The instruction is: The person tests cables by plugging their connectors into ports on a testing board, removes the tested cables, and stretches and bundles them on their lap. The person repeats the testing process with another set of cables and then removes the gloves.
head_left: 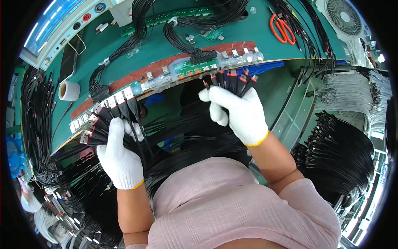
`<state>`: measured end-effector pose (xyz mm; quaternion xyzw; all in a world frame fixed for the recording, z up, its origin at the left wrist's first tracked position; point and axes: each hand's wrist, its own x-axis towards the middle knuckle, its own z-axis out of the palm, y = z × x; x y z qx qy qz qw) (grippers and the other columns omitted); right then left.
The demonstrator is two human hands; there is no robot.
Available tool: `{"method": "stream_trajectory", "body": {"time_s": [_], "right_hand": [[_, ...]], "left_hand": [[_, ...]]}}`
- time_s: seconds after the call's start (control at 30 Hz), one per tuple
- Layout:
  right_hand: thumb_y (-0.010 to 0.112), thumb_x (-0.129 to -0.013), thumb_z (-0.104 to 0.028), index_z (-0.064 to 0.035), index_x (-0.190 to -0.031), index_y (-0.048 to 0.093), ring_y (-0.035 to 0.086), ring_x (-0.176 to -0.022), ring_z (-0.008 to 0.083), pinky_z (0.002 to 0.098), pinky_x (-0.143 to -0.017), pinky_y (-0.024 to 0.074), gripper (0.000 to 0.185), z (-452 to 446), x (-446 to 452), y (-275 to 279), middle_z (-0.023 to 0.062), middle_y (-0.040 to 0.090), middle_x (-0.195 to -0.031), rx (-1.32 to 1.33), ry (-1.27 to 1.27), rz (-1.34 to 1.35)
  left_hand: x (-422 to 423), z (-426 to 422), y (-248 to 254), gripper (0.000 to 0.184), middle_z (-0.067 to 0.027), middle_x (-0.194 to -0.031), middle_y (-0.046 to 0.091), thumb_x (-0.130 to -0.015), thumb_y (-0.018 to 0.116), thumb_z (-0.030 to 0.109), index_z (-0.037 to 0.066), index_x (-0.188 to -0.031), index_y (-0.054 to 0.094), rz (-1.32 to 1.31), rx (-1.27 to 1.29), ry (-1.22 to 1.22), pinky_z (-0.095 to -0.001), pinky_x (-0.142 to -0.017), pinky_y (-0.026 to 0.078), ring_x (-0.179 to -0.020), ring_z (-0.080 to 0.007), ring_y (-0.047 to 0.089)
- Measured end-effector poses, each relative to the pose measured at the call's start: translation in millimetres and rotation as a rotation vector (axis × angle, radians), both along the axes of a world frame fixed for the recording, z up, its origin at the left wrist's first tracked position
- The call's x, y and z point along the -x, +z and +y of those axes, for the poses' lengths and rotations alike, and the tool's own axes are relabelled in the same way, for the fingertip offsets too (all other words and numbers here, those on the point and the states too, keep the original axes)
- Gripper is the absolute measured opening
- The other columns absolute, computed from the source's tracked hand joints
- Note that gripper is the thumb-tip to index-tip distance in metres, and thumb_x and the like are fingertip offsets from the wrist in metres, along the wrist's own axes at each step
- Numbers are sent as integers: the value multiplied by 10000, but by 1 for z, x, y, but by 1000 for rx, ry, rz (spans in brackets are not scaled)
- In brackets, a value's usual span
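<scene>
Pink shirt cut off below; print on green board too small to be read; black cables clamped by fingers of left hand, right hand.

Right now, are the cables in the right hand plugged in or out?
Out: the cables in the right hand show bare metal tips, with none seen plugged in.

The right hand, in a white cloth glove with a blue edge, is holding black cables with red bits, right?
Not quite: in the head view, the white cloth glove has a yellow edge, not a blue one. The right hand does hold black cables with red bits.
</scene>
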<state>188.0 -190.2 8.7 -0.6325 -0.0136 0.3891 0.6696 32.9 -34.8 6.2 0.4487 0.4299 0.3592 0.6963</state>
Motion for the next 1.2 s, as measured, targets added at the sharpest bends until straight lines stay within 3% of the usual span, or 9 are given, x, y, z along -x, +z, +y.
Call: {"method": "stream_trajectory", "body": {"time_s": [0.07, 0.17, 0.27, 0.4, 0.5, 0.8, 0.93, 1.1, 1.2], "right_hand": [[690, -796, -156, -40, -693, 618, 444, -432, 91, 241, -422, 312, 172, -1, 2, 3, 22, 520, -532, 4, -26, 1], [613, -856, -131, 38, -832, 683, 401, -409, 83, 238, -398, 284, 185, 2, -5, -7, 14, 493, -502, -22, -37, -51], [618, -851, -132, 33, -816, 687, 385, -399, 80, 242, -393, 279, 182, 3, -1, -4, 7, 475, -487, -43, -114, -82], [613, -850, -113, 44, -818, 684, 385, -393, 84, 247, -388, 286, 175, 10, 6, -7, 1, 468, -479, -110, -195, -85], [656, -803, -106, -17, -731, 656, 377, -389, 80, 249, -401, 273, 114, 14, 7, -9, -1, 467, -494, -147, -244, -48], [624, -869, -137, 42, -860, 683, 438, -405, 97, 233, -395, 322, 188, 19, 5, -8, 42, 554, -533, -138, -247, -60], [604, -899, -172, 31, -884, 680, 476, -431, 103, 227, -409, 343, 218, 10, -1, -1, 55, 597, -589, -109, -117, -12], [611, -912, -201, 9, -948, 644, 582, -551, 137, 258, -516, 463, 216, -7, 9, -16, 105, 665, -729, -117, -195, -42], [606, -913, -205, 13, -956, 641, 601, -572, 151, 267, -532, 477, 224, -8, 12, -19, 115, 671, -745, -173, -132, -61]], "left_hand": [[2, 1, 0, 113, -50, -725, 543, -933, 553, 121, 8, -934, 560, 6, 29, 0, -312, -578, 436, -623, -166, 524], [-1, -1, 10, 173, -64, -754, 571, -954, 536, 167, -1, -977, 569, -6, 153, 98, -313, -584, 443, -637, -171, 534], [18, 10, -3, 222, -81, -778, 592, -966, 519, 195, -13, -1021, 572, 45, 94, -41, -309, -591, 447, -652, -172, 547], [21, 0, 2, 174, -60, -697, 533, -925, 572, 140, -29, -966, 573, 108, 2, 34, -293, -572, 430, -582, -169, 523], [19, -1, -2, 173, -50, -671, 528, -913, 586, 148, -24, -926, 578, 143, -75, 23, -279, -582, 422, -577, -153, 513], [14, -1, -3, 169, -27, -641, 542, -900, 598, 160, 6, -836, 573, 158, -131, 74, -253, -568, 389, -581, -110, 502], [11, -4, -2, 165, -24, -643, 541, -898, 600, 153, 12, -817, 571, 180, -124, 102, -251, -569, 387, -576, -109, 492], [12, 3, 1, 165, -20, -631, 508, -899, 599, 152, 20, -809, 560, 139, -140, 6, -258, -570, 387, -574, -119, 494], [5, 0, 7, 189, -22, -627, 488, -897, 596, 150, 20, -772, 539, 140, -159, 49, -273, -579, 389, -583, -135, 506]]}}
